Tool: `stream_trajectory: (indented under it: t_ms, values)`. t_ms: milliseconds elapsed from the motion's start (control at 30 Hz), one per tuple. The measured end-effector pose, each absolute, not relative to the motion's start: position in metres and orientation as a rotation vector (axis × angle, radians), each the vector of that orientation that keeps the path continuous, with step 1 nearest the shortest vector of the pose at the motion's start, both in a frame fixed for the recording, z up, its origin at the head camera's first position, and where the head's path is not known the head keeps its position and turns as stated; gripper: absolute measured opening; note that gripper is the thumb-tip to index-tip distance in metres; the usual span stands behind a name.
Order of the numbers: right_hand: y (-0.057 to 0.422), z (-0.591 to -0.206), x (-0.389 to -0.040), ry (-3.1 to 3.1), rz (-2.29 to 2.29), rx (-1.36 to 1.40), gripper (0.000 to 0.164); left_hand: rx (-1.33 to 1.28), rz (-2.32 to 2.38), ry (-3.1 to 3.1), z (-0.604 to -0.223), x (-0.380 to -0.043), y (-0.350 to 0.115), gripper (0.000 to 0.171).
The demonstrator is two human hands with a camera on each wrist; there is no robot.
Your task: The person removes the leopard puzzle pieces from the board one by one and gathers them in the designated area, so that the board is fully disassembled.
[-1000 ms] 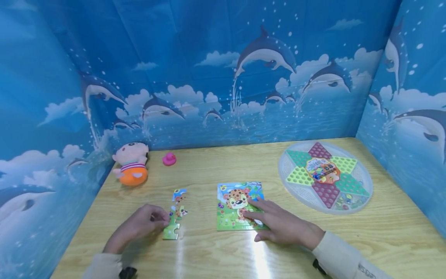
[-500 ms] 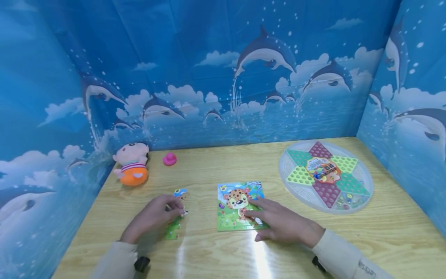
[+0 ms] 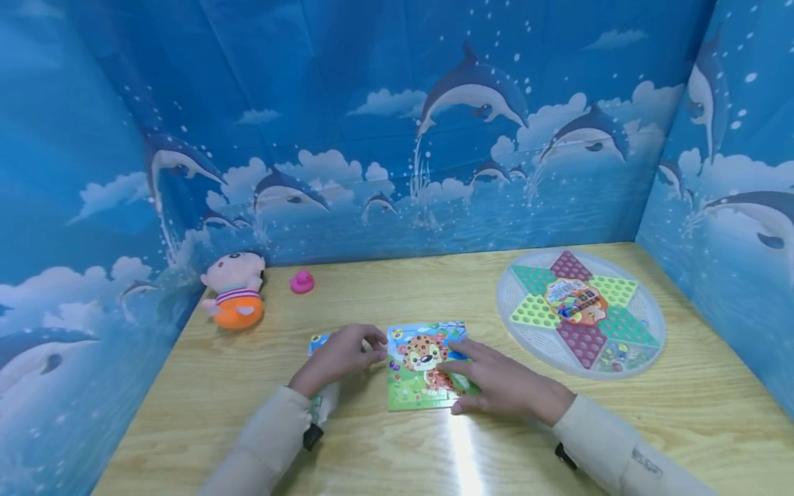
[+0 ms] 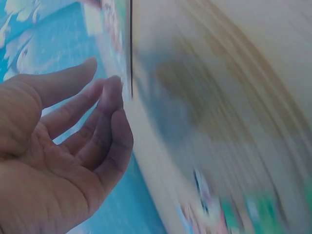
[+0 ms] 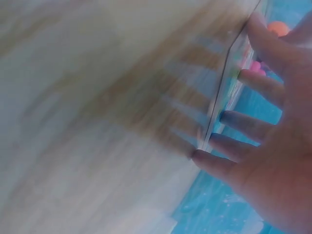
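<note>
A square jigsaw puzzle (image 3: 415,379) with a spotted leopard cub lies flat at the table's middle. My left hand (image 3: 344,355) is at the puzzle's left edge, thumb and bent fingers apart. In the left wrist view, no piece shows between the thumb and fingers of that left hand (image 4: 73,122). My right hand (image 3: 502,386) lies over the puzzle's right side, fingers spread on it and thumb by its lower edge. Loose puzzle pieces (image 3: 318,341) stand in a column left of the puzzle, partly hidden beneath the left hand and forearm.
A round Chinese checkers board (image 3: 579,313) lies to the right on the wooden table (image 3: 397,289). At the back left are a pink plush toy (image 3: 236,293) with orange shorts and a small pink rubber duck (image 3: 302,282). A dolphin-print curtain (image 3: 347,138) borders the table behind and at the sides.
My left hand has moved right, from the loose pieces across to the puzzle's left edge. The right hand stays on the puzzle, its fingers only slightly shifted.
</note>
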State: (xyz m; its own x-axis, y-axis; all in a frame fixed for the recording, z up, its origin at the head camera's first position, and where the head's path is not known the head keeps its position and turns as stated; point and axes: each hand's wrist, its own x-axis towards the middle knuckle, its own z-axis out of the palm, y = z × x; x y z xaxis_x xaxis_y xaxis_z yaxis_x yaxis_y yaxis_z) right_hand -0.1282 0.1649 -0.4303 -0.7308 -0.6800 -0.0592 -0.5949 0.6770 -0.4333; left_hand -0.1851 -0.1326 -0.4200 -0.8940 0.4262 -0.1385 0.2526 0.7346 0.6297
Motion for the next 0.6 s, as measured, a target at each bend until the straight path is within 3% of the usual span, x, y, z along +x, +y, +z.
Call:
stream_trajectory:
  t_ms: [233, 600]
  values:
    - [0.166, -0.433, -0.129, 2.674, -0.585, -1.022, 0.065, 0.602, 0.845, 2.645, -0.431, -0.199, -0.097, 0.029]
    - [0.164, -0.435, -0.128, 2.677, -0.593, -0.986, 0.066, 0.445, 0.848, 2.683, -0.437, -0.206, -0.075, 0.016]
